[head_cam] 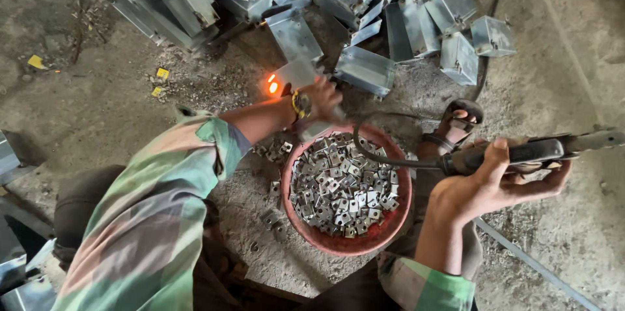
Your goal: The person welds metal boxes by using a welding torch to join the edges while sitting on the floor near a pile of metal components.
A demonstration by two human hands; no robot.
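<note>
Nearest the camera, two sleeves in green, pink and grey camouflage reach out over a gritty concrete floor (573,220). Between them sits a red bowl (390,229), heaped with small square metal plates (342,187), each with a hole; a few more lie spilled in the dirt at its left rim.

The right hand (485,187) is clenched, palm up, round the black handle of an electrode holder (521,153). The holder's long axis runs almost level, left to right, with its metal nose pointing off toward the right edge, away from the work. A dark cable (377,155) leaves the handle's left end and loops over the bowl's far rim. Just beyond this hand is a sandalled foot (456,125).

Farther out, the left hand (319,99), a watch on its wrist, reaches past the bowl and rests on a grey metal box (296,76); its fingers are blurred, so I cannot tell if it is gripping or only pressing. At the box's near left corner an orange spot (272,84) glows, with bits of slag scattered beside it.

So the box lies ahead and to the left of the holder, with the bowl in between, and the left hand is much the nearer to it.

Behind all this is a pile of similar boxes (416,18), tumbled at all angles.
</note>
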